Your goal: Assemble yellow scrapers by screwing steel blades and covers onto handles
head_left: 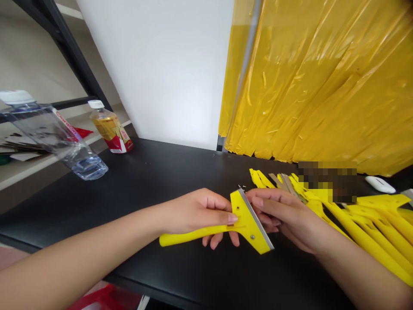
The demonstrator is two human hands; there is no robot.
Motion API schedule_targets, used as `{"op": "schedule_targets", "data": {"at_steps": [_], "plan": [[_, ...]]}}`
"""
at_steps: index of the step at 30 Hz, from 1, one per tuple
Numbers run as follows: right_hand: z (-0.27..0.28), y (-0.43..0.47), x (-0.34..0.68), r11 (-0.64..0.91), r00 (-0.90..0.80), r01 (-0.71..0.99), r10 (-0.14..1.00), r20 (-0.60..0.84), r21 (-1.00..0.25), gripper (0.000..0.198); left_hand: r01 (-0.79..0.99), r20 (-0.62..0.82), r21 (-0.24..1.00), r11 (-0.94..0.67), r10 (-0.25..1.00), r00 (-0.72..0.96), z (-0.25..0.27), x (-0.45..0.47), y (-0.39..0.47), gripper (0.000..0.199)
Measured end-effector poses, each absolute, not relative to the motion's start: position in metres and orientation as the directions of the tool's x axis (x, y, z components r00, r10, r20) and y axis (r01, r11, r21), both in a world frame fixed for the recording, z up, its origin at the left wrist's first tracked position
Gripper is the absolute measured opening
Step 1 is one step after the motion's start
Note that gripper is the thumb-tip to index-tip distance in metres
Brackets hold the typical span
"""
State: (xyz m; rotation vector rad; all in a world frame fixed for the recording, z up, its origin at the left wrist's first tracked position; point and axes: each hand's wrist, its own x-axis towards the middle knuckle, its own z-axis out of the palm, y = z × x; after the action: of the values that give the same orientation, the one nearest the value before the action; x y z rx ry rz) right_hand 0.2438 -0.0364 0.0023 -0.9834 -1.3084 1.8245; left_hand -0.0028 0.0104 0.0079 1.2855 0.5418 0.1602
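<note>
My left hand (206,213) grips a yellow scraper (247,224) near its head, thumb on top and fingers underneath. The scraper's handle points left, and a metal blade edge runs along its right side, with two screws or holes in the yellow head. Beside that blade is my right hand (277,211), its fingers curled behind the upper edge; whether they pinch something is hidden. A few tiny screws (242,187) lie on the black table just beyond the blade. To the right lie several more yellow scrapers (364,228), partly covered by my right forearm.
A clear plastic bottle (87,161) and a bottle with a red and yellow label (111,129) stand at the left of the black table (180,172). Yellow plastic sheeting (316,86) hangs behind. A white earbud case (380,184) sits at the right, near a pixelated patch.
</note>
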Motion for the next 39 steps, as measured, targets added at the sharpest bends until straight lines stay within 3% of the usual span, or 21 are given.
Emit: {"op": "schedule_targets", "data": {"at_steps": [10,15,19,24,28,31,33,36,39], "plan": [[0.004,-0.037,0.244,-0.373,-0.532,-0.126,0.807,-0.255,-0.919,0.041,0.202,-0.283,0.953,0.224,0.434,0.855,0.007,-0.003,0.008,0.033],[0.003,-0.037,0.245,-0.247,-0.456,-0.038,0.866,-0.203,-0.968,0.033,0.172,-0.263,0.957,0.232,0.455,0.851,0.006,-0.001,0.011,0.031],[0.001,-0.036,0.245,-0.202,-0.411,0.048,0.889,-0.204,-0.978,0.034,0.072,-0.193,0.968,0.239,0.535,0.822,0.004,0.001,0.012,0.026],[0.000,-0.035,0.245,-0.270,-0.320,-0.024,0.914,-0.249,-0.963,0.039,-0.012,-0.098,0.986,0.164,0.645,0.758,0.005,0.004,0.011,0.024],[0.005,-0.031,0.250,-0.113,-0.219,-0.034,0.970,-0.103,-0.993,0.036,-0.111,-0.091,0.972,0.209,0.763,0.640,0.004,0.003,0.018,0.026],[0.013,-0.027,0.259,0.112,-0.102,0.245,0.991,0.089,-0.963,0.035,-0.168,-0.091,0.962,0.217,0.830,0.551,0.002,0.000,0.026,0.026],[0.019,-0.025,0.264,0.193,-0.040,0.514,0.979,0.202,-0.836,0.033,-0.175,-0.100,0.961,0.216,0.856,0.508,0.001,-0.001,0.030,0.026],[0.023,-0.024,0.271,0.158,-0.015,0.771,0.973,0.231,-0.617,0.035,-0.174,-0.099,0.964,0.203,0.875,0.474,0.001,-0.001,0.032,0.026],[0.023,-0.025,0.272,0.140,-0.022,0.834,0.975,0.222,-0.534,0.040,-0.174,-0.090,0.966,0.189,0.884,0.459,0.002,-0.002,0.031,0.026]]}}
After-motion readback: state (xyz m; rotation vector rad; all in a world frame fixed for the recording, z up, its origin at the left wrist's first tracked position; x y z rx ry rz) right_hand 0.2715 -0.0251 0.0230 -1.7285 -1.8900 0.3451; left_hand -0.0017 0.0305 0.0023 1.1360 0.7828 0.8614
